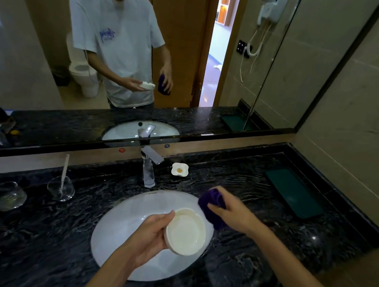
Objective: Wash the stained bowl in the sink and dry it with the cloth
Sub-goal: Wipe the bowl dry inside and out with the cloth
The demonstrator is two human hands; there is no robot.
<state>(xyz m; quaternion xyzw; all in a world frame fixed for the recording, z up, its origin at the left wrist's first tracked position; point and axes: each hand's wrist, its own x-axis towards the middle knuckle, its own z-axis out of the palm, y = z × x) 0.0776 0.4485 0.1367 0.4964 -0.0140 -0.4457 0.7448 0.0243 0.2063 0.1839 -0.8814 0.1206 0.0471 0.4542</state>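
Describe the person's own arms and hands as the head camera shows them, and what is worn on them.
Both forearms are bare to the bottom edge of the picture. The left hand and right hand wear no gloves, rings, watch or bracelets. The mirror shows short white T-shirt sleeves.

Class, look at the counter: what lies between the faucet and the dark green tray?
In the head view, a small white flower-shaped dish sits between the faucet and the green tray; otherwise bare black marble.

No text, label or number can be read. The T-shirt (115, 33) reflected in the mirror (248, 19) carries a blue script print, too blurred to make out. Red and blue dots mark the ledge behind the tap (149, 167), without lettering.
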